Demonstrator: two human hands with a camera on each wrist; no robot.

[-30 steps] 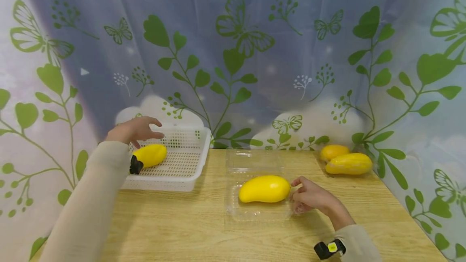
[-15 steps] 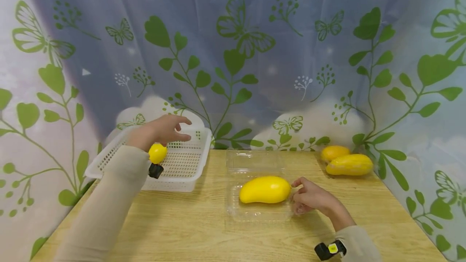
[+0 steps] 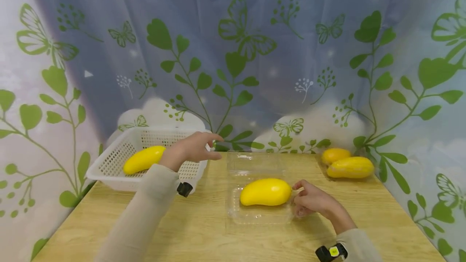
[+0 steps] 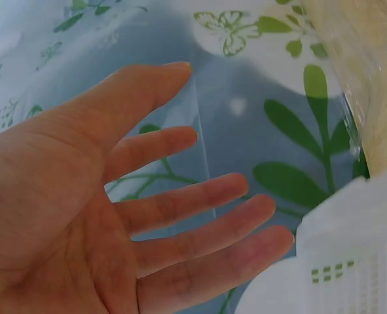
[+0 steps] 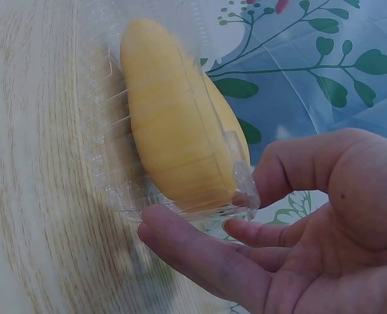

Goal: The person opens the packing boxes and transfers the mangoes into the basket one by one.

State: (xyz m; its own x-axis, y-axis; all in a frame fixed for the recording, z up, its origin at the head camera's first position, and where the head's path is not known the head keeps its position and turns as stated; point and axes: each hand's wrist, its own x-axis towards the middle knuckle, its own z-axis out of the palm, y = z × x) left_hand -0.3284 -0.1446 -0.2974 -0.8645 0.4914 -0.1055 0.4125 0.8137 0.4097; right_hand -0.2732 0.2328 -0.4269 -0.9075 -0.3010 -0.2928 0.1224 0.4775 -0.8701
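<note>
A clear plastic clamshell box (image 3: 255, 216) lies opened out on the table, with a smooth yellow mango (image 3: 265, 192) in its near half. My right hand (image 3: 314, 202) pinches the box's right edge between thumb and fingers; the right wrist view shows the thumb on the rim (image 5: 244, 190) and fingers beneath. Over the right side of a white perforated basket (image 3: 109, 173) hovers my left hand (image 3: 193, 147), fingers spread and holding nothing. Another yellow mango (image 3: 143, 160) lies in that basket. From the left wrist, the palm (image 4: 62, 216) shows bare.
Two more yellow fruits, one orange-yellow (image 3: 335, 155) and one pale-streaked (image 3: 351, 167), sit in clear plastic at the table's back right. A patterned curtain (image 3: 247, 72) hangs right behind the wooden table (image 3: 218, 241). The box's clear lid (image 3: 255, 161) lies toward the curtain.
My left hand has moved right, from above the mango in the basket to the basket's right side, uncovering that mango. The right hand keeps its place at the box.
</note>
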